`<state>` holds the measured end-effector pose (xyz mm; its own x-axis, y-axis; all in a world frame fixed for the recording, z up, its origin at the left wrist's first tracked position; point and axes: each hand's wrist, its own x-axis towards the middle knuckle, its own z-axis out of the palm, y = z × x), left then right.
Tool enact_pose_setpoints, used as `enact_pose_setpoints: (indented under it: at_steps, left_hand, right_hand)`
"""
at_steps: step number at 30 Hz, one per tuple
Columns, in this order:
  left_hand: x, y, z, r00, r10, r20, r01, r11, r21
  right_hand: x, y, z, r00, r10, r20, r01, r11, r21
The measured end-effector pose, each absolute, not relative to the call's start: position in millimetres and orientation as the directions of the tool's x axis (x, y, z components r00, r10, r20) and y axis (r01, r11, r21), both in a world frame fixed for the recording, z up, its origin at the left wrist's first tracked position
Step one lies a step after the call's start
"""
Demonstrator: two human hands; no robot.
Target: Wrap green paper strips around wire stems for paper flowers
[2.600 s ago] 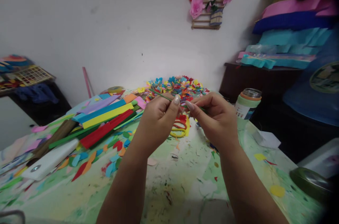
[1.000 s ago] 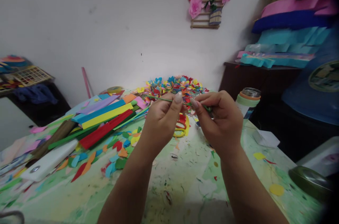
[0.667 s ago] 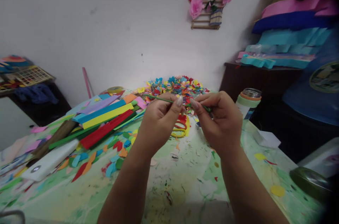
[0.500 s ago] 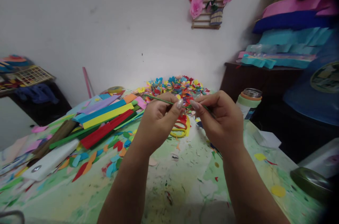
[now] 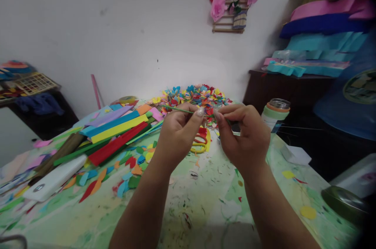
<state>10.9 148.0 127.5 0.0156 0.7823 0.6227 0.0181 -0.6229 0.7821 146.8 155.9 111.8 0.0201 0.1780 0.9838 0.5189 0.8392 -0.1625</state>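
Note:
A thin green stem [image 5: 179,110] runs roughly level above the table. My left hand [image 5: 183,133] pinches it between thumb and fingertips. Close by on the right, my right hand [image 5: 245,133] is pinched at the stem's right part, its thumb tip near my left thumb. A thin wire-like line [image 5: 299,127] extends rightward from behind my right hand. Beyond the hands lies a heap of colourful paper flowers [image 5: 190,94]. Scissors with yellow and red handles [image 5: 199,148] rest on the table just below the gap between the hands.
Crepe paper strips [image 5: 117,128], a white device [image 5: 55,178] and cut petals [image 5: 126,182] cover the table's left side. An open jar [image 5: 276,111], a white paper piece [image 5: 296,155] and a tape roll [image 5: 343,202] stand or lie at the right.
My right hand has turned slightly and lowered a little, and the thin line now points out to its right instead of down. Both hands still pinch the stem.

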Motion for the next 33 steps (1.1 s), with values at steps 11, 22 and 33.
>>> enact_pose_setpoints:
  at_steps: [11,22,33]
  left_hand:
    - [12,145,127,0.006,0.753,0.658,0.115,-0.654,0.747]
    - [4,150,128,0.126,0.606,0.785,0.247,-0.786,0.567]
    - [-1,152,132,0.275,0.378,0.884,0.296,-0.908,0.296]
  right_hand:
    - [147,157,112,0.026,0.158,0.987,0.518,0.842,-0.148]
    - [146,159,110,0.077,0.373,0.925,0.363,0.853,-0.375]
    - [157,161,114,0.022,0.59,0.807,0.18,0.792,-0.583]
